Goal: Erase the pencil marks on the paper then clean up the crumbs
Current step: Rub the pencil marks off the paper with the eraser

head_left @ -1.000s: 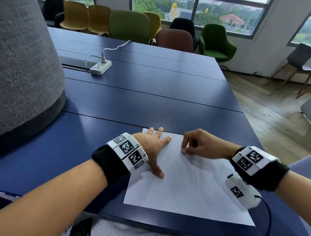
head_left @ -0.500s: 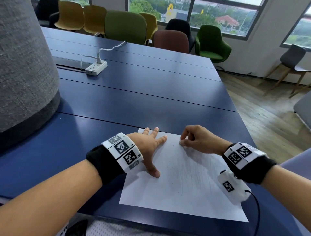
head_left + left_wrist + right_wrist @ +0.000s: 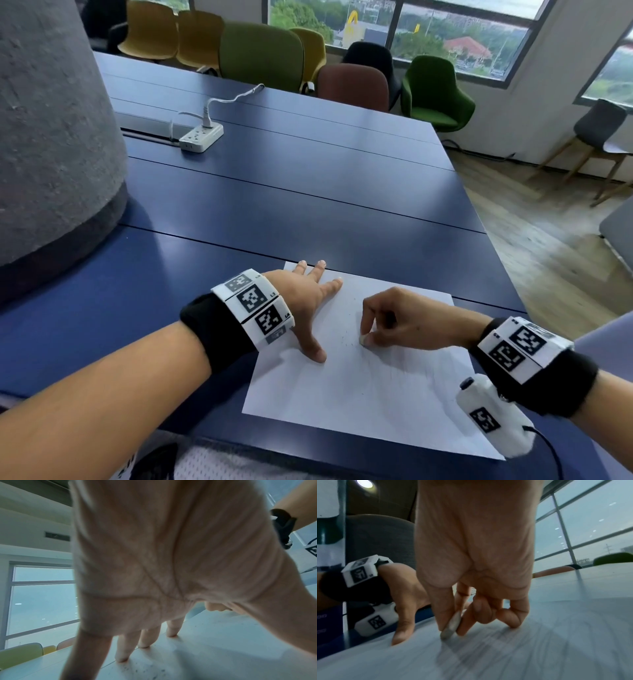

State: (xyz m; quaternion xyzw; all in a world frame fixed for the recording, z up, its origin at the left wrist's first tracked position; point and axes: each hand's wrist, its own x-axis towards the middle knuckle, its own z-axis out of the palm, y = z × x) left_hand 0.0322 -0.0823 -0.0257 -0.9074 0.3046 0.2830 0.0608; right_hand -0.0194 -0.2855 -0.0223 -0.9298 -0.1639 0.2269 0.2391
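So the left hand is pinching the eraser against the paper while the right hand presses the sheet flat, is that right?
Not quite: the hands are swapped. The right hand pinches the eraser against the paper, and the left hand presses the sheet flat. The right wrist view shows the pinch.

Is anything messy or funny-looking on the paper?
Yes, a little. Tiny dark crumbs lie scattered on the paper beside the eraser pinched by the right hand. Faint pencil marks remain. The sheet lies slightly crooked to the table edge, held flat by the left hand.
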